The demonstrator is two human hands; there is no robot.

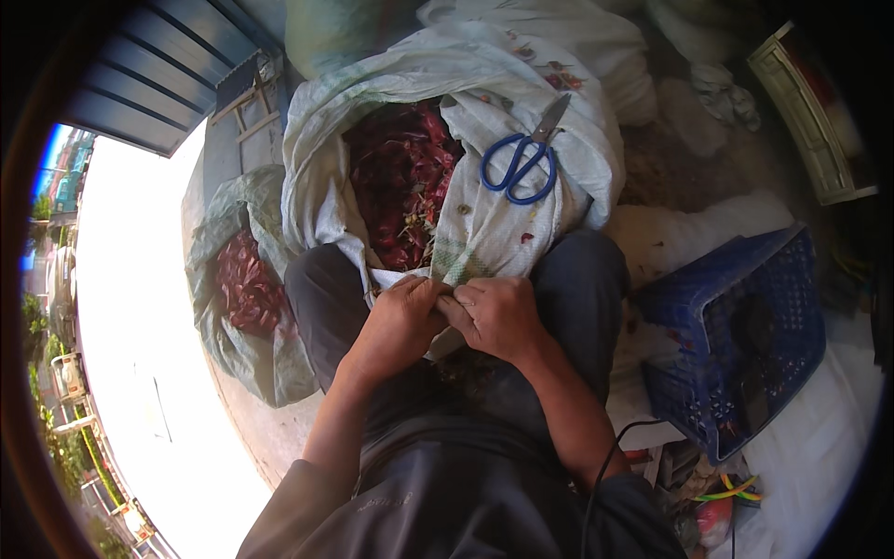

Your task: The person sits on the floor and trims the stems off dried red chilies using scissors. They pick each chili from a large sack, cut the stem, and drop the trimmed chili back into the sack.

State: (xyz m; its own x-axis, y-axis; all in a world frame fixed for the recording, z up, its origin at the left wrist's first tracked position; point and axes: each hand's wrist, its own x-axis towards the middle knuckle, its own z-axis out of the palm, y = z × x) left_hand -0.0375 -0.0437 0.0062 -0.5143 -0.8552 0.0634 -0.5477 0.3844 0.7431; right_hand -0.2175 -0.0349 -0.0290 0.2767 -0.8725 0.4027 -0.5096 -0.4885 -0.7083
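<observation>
My left hand (403,323) and my right hand (497,318) meet over the near rim of a white woven sack (314,133). Their fingers are curled and touch at the tips; whatever lies between them is hidden. Inside the sack's mouth is a heap of dark red dried chili peppers (398,164), with pale stems and bits (419,216) on the near part. Blue-handled scissors (520,164) rest on the folded sack cloth beyond my right hand, blades pointing away. The sack stands between my knees.
At left stands a smaller greenish sack (241,374) holding red chilies (251,286). A blue plastic crate (733,342) lies tipped on its side at right, on white sacking (810,461). A black cable (607,468) runs by my right arm. Fuller sacks (335,35) stand behind.
</observation>
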